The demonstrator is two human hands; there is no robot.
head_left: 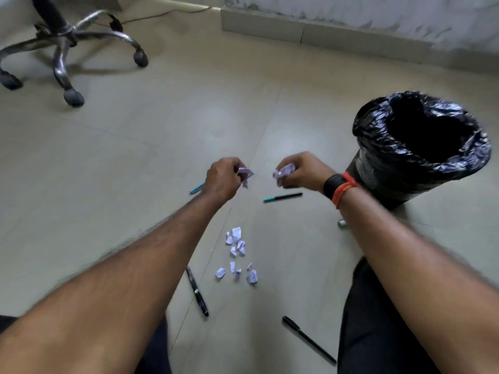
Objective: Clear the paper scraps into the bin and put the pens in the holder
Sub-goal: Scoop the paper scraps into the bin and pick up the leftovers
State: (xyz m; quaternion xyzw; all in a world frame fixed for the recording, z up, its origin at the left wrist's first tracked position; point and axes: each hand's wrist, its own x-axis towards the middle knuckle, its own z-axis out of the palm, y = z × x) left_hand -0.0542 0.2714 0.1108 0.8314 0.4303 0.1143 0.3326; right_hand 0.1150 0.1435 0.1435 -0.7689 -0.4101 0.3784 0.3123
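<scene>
Now, reaching out over a beige tiled floor (pixel 135 157) with both bare forearms. Pinching a crumpled pale lilac paper scrap (pixel 245 175) in the left grip (pixel 222 176), clenched round it and held clear of the floor. Pinching a second crumpled lilac scrap (pixel 282 172) in the right grip (pixel 299 171), likewise curled tight, near the first scrap but apart from it. Wearing a black wristband (pixel 334 184) and an orange thread (pixel 347 187) on the right wrist. Just to the right of that wrist, a round bin (pixel 372 125) lined with a glossy black plastic bag, upright on the floor, mouth open, inside too dark to read. Nearer the body, between the forearms, a cluster of small torn lilac paper scraps (pixel 237 252) lying loose on the tiles. Flat on the floor around them, four pens: a light blue pen (pixel 197 187) partly hidden behind the left grip; a teal-and-black pen (pixel 282 197) just below the right grip; a glossy black pen (pixel 197 291) left of the cluster, beside the left forearm; a slim black pen (pixel 309 340) lowest of all, near the dark trouser legs (pixel 378 319). Beside the right forearm, a small pale object (pixel 342 223), too small to identify. Far off at upper left, a chrome five-legged chair base (pixel 67 49) on grey castors.
</scene>
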